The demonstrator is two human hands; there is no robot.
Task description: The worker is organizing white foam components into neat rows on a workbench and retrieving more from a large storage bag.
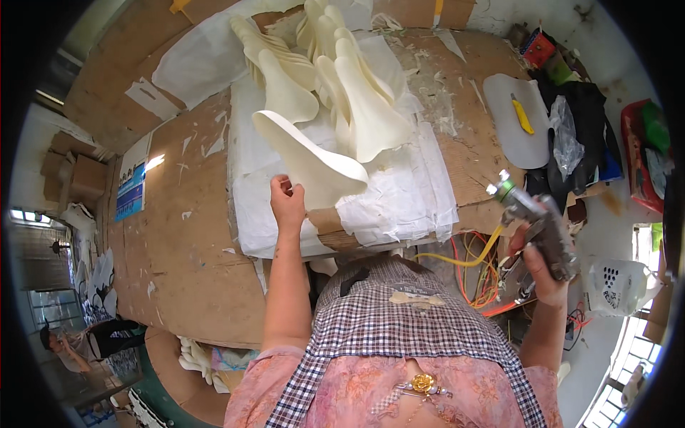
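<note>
My left hand [287, 203] grips the near edge of a cream, saddle-shaped foam piece [310, 158] lying on a white paper-covered pad [399, 200]. Behind it, several more cream foam pieces [335, 64] lie fanned out in a pile. My right hand [546, 267] is closed around the handle of a dirty metal spray gun [535, 217], held off to the right of the pad with its nozzle pointing up-left. A yellow hose [464, 258] runs from the gun toward my body.
The brown cardboard-covered bench [185, 235] carries a grey saddle-shaped piece [517, 132] with a yellow tool [522, 115] on it. Black bags and red containers [642, 153] crowd the right. Orange wires [485, 282] tangle below. Another person [78, 346] sits at lower left.
</note>
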